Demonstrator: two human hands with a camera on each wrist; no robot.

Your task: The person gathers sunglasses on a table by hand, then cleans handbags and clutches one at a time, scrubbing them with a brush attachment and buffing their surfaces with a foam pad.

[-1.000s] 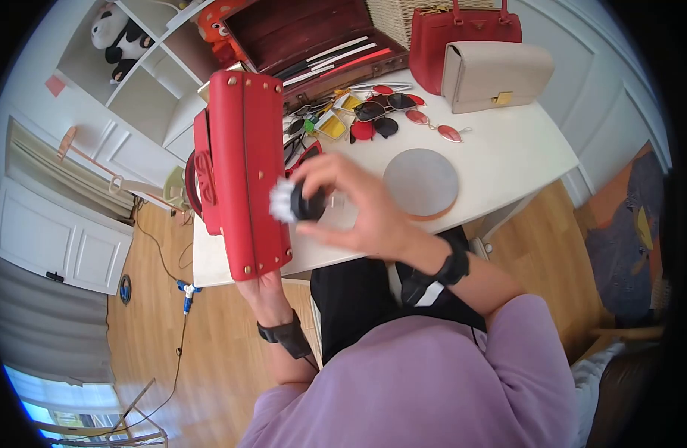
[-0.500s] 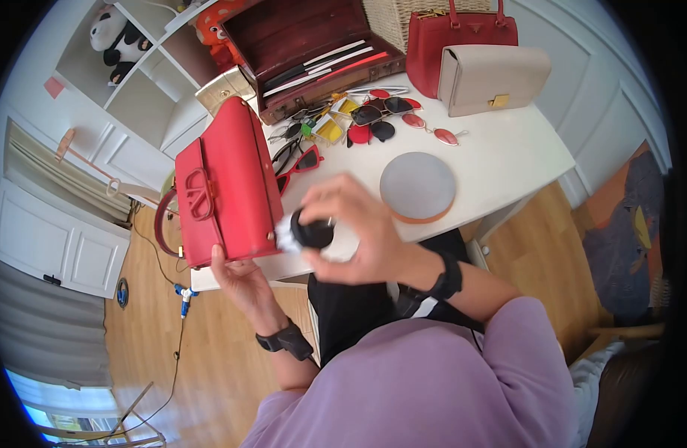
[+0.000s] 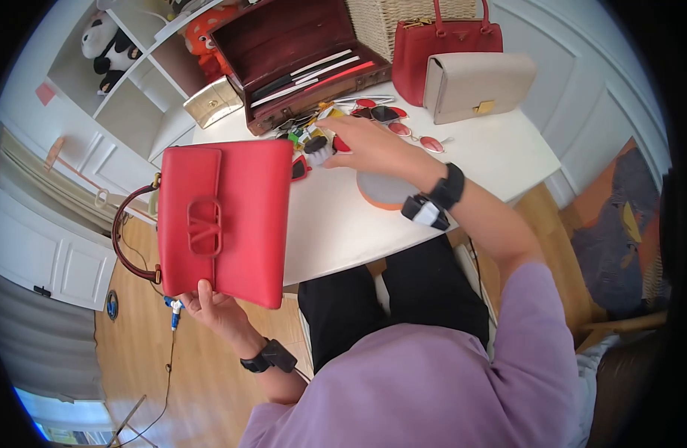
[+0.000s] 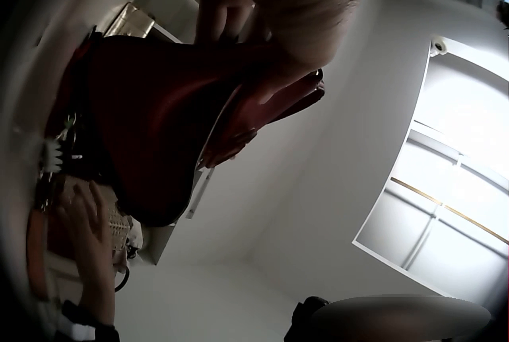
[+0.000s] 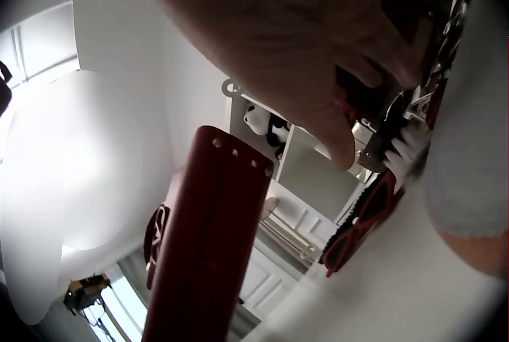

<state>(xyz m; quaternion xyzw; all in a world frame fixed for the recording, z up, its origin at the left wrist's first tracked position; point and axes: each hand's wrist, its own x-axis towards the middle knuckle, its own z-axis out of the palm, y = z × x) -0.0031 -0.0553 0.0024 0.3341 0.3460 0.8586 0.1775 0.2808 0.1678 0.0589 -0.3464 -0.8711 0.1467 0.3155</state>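
Note:
The left hand [image 3: 222, 319] grips the lower edge of a red handbag [image 3: 250, 224], thumb on its front; the bag is held up with its V emblem showing and its handle to the left. A small brush [image 3: 317, 151] with a black top and white bristles is low over or on the table beside red-framed sunglasses [image 3: 299, 169]. Around it the right hand [image 3: 377, 146] has its thumb and fingers spread apart. In the right wrist view the brush's bristles [image 5: 409, 151] lie past the fingers of the right hand [image 5: 298, 48]; whether a fingertip touches it is unclear.
On the white table [image 3: 321, 231] are a round grey disc [image 3: 381, 188], several sunglasses [image 3: 384, 113], an open brown case [image 3: 306, 67], a gold clutch [image 3: 213, 102], a beige bag [image 3: 478, 86] and another red handbag [image 3: 448, 51]. Shelves [image 3: 134, 104] stand behind at the left.
The red handbag has turned from its studded base to its front face and come lower. My right hand has moved away from it to the sunglasses, and its fingers have spread from the brush.

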